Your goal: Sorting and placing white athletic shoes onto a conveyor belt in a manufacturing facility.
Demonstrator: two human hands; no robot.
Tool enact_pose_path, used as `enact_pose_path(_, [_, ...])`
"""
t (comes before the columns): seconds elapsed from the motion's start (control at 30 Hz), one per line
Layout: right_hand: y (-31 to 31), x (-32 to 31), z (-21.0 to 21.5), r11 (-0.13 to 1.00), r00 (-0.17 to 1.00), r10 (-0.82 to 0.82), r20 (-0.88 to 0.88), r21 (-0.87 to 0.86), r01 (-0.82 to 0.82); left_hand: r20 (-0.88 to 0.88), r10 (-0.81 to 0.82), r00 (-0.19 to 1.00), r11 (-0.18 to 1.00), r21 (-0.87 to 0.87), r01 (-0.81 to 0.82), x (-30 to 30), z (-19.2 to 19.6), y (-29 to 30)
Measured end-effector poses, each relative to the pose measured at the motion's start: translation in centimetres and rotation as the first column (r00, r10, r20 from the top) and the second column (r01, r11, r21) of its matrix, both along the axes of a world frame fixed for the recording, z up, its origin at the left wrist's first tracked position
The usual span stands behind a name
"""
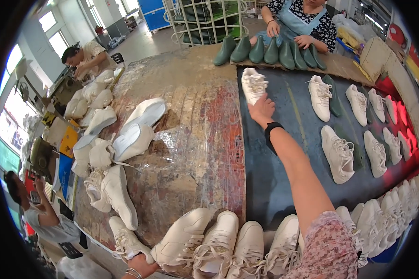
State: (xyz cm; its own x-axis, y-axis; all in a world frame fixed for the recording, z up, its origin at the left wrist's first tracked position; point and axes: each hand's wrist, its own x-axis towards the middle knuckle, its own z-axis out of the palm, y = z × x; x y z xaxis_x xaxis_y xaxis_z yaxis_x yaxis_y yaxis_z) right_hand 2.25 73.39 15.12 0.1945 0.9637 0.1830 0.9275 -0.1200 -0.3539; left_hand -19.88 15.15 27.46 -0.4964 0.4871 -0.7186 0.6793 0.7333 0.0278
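Stretched far forward, my right hand is closed round the heel end of a cream lace-up sneaker on the dark conveyor belt. Its toe points away from me. At the lower left, my left hand grips another cream sneaker by one end, beside the table's near edge. To its right, a row of cream sneakers with loose laces lines that edge. Several more lie on the worn wooden table, some with pale soles turned up.
Green shoe lasts stand along the belt's far edge, before a co-worker in a blue apron. Sneakers paired with lasts ride the belt's right side, toward a red glow. Two other people are at the left. A wire rack stands behind.
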Motion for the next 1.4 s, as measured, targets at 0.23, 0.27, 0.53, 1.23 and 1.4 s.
enact_pose_path(0.23, [-0.6, -0.5, 0.6, 0.967, 0.967, 0.237, -0.098, -0.078, -0.244, -0.198, -0.129, 0.972, 0.991, 0.011, 0.134, -0.9, -3.6, -4.6])
enact_pose_path(0.27, [0.0, -0.8, 0.2, 0.937, 0.943, 0.264, -0.205, -0.177, -0.301, -0.205, -0.113, 0.972, 0.993, -0.002, 0.115, -0.6, -2.6, -3.8])
enact_pose_path(0.53, [-2.5, 1.6, 5.6, 0.643, 0.612, 0.766, 0.197, -0.241, -0.727, -0.114, -0.120, 0.986, 0.983, 0.124, 0.134, -1.1, -0.8, -0.7])
enact_pose_path(1.23, [-19.9, -26.3, 12.7, 0.361, 0.225, 0.899, 0.375, -0.344, -0.867, -0.026, -0.118, 0.993, 0.905, 0.409, 0.118, -0.9, -2.0, -2.6])
enact_pose_path(1.4, [-19.9, -13.4, 16.0, 0.127, 0.422, 0.419, -0.804, -0.408, -0.904, -0.078, -0.107, 0.991, 0.924, 0.360, 0.128, -1.3, -1.6, -2.7])
